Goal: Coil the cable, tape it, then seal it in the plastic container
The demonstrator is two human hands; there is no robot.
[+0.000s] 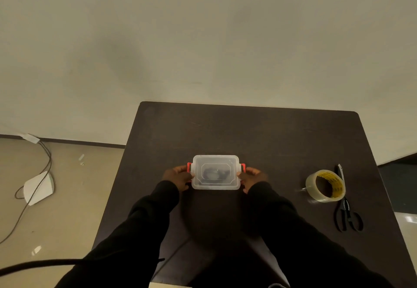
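Observation:
A small translucent plastic container (216, 172) with its lid on sits in the middle of the dark table (259, 134). A dark coiled cable (212, 172) shows dimly through the lid. Red latches stick out at the container's left (189, 167) and right (243, 167) ends. My left hand (178, 176) presses against the left end, fingers over the red latch. My right hand (252, 177) does the same at the right end. Both arms wear black sleeves.
A roll of clear tape (325, 185) stands on the table's right side, with black scissors (346, 211) just beyond it near the right edge. On the floor to the left lie a white device (39, 187) and trailing cables (45, 152).

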